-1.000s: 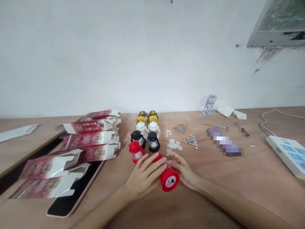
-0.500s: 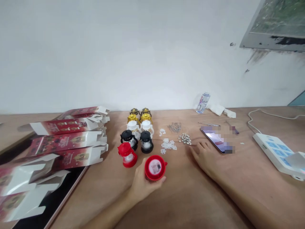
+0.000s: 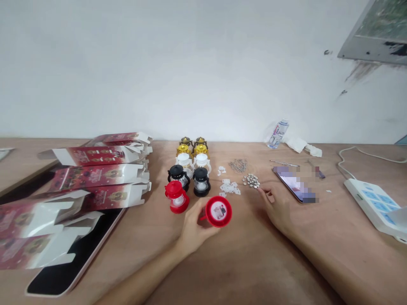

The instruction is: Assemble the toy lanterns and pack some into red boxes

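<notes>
The left hand point(image 3: 194, 226) clamps the red lantern point(image 3: 218, 212) between thumb and fingers. Silver discs point(image 3: 252, 180) lie at the fingertips of the right hand point(image 3: 278, 212), whose closure cannot be determined.

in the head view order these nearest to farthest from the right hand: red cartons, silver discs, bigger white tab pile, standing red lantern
1. Silver discs: right by the fingers of the right hand
2. Bigger white tab pile: left of the discs
3. Standing red lantern: farther left
4. Red cartons: farthest left
</notes>
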Tool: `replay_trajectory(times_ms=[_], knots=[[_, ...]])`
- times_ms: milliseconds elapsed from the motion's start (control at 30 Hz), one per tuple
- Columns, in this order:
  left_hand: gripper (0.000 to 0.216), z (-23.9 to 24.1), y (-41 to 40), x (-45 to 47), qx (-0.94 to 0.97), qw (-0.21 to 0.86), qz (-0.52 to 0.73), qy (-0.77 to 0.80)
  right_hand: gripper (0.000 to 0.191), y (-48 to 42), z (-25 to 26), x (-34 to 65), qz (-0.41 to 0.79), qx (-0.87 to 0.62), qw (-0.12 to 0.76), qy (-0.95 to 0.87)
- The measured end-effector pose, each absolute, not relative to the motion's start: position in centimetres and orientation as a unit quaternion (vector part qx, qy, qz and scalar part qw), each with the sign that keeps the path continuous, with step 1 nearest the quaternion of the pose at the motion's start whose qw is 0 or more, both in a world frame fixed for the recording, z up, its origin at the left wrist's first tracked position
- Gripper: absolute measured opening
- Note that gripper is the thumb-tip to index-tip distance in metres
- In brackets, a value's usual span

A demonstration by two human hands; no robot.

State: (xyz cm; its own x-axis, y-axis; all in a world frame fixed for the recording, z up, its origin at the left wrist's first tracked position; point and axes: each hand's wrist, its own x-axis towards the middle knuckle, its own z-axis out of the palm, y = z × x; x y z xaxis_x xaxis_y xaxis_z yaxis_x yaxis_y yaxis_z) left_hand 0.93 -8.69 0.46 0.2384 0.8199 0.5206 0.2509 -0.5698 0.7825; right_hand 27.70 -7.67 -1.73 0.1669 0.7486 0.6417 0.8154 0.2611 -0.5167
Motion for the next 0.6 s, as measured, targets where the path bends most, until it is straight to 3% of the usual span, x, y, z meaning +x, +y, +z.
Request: replay_trajectory(times_ms=[200, 300, 500, 600], knots=[[0.038, 0.8, -8.5, 0.9, 0.736, 0.296, 0.486, 0.367, 0.005, -9.8, 2.7, 21.3, 0.149, -0.446, 0.557, -0.685], [0.037, 0.8, -8.4, 0.8, 0.735, 0.305, 0.483, 0.366, 0.008, -10.1, 4.9, 19.3, 0.226, -0.406, 0.562, -0.685], [0.036, 1.0, -8.2, 0.7, 0.731, 0.313, 0.487, 0.362, 0.003, -10.6, 6.4, 18.2, 0.111, -0.385, 0.502, -0.767], [0.036, 0.9, -8.1, 0.7, 0.735, 0.308, 0.484, 0.361, 0.021, -10.6, 6.9, 18.6, 0.023, -0.318, 0.458, -0.83]])
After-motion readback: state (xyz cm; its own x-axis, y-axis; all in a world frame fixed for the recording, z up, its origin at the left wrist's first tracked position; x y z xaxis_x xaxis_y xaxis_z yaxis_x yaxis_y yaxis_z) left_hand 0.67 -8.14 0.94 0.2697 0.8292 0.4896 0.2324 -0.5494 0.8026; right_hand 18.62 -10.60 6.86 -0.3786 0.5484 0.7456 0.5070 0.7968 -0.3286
